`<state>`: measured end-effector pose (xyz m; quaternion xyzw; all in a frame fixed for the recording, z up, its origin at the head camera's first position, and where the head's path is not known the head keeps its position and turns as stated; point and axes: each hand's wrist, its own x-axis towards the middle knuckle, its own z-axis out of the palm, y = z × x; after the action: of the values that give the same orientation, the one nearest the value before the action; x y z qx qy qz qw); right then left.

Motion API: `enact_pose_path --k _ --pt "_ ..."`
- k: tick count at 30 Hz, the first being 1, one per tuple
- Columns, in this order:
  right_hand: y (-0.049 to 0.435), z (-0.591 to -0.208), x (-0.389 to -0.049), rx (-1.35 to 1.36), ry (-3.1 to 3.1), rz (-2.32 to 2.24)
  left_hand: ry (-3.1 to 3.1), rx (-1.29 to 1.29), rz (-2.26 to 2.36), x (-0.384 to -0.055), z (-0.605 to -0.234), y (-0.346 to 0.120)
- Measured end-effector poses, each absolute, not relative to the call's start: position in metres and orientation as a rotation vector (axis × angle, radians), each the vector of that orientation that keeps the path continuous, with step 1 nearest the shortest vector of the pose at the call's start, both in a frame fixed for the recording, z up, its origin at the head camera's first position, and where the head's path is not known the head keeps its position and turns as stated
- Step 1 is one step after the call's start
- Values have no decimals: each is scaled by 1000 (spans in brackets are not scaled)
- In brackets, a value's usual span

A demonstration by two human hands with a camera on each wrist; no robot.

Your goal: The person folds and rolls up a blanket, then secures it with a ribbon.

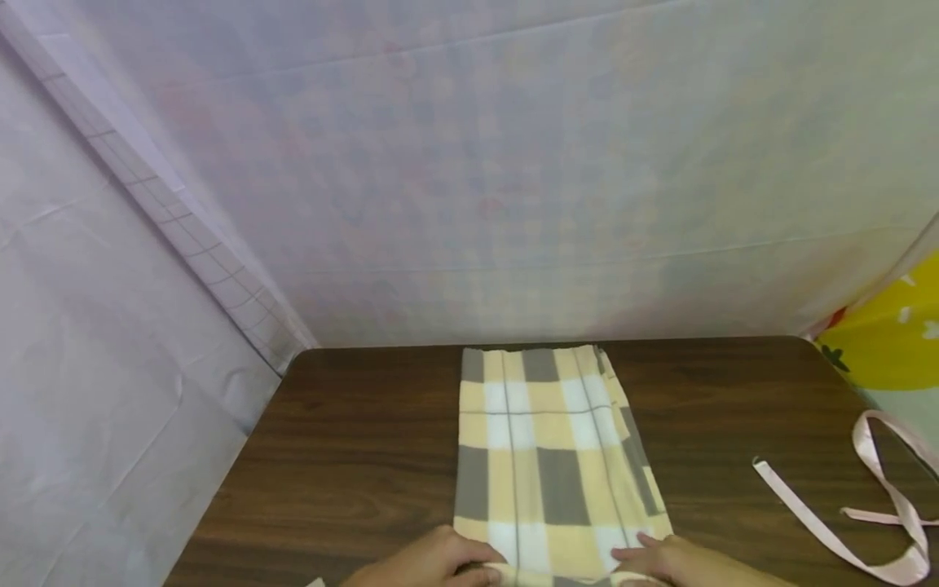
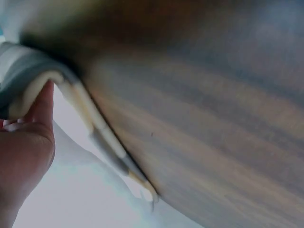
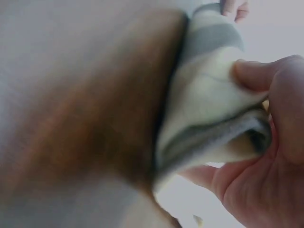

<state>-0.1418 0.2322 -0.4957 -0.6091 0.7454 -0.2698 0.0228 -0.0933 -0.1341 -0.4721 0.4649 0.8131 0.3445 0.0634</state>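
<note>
A checked cloth (image 1: 543, 456) in yellow, white and grey lies lengthwise on the dark wooden table (image 1: 352, 440), folded into a long strip with layered edges along its right side. Its near end is turned over at the bottom of the head view. My left hand (image 1: 440, 561) grips the left corner of that end, and its fingers go in under the fabric in the left wrist view. At the right corner my right hand (image 1: 671, 561) pinches the folded layers, thumb on top and fingers beneath, as the right wrist view shows (image 3: 289, 109).
A pale pink ribbon strap (image 1: 814, 526) lies in loops on the table's right side. White fabric sheeting (image 1: 440, 179) hangs behind the table and at the left. A yellow patterned cloth (image 1: 888, 334) hangs at the right edge.
</note>
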Motion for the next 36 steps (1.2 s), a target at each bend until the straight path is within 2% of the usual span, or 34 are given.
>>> enact_pose_path --k 2,6,11,14,18,21,26,31,36 --pt "232 -482 -144 -1684 2233 -970 2492 1295 1078 -99 -469 -133" --pt "226 -465 -156 -1481 2215 -1145 2658 1073 1076 -113 -467 -129" --pt "217 -466 -175 -1283 2379 -1154 2864 796 896 -122 -466 -119" --pt "213 -472 -181 -1122 2421 -1129 3101 870 555 -120 -467 -108" --pt "212 -475 -182 -1007 2461 -1091 3241 1244 35 -113 -471 -91" --pt "214 -476 -179 -1022 2489 -1080 3019 1407 -64 -108 -474 -87" --pt "214 -477 -170 -1164 2646 -999 2770 1403 -50 -109 -485 -96" --pt "204 -472 -152 -1546 3010 -560 2751 1454 -116 -115 -492 -103" --pt "197 -480 -135 -1840 2799 -408 2732 1465 -72 -117 -493 -112"
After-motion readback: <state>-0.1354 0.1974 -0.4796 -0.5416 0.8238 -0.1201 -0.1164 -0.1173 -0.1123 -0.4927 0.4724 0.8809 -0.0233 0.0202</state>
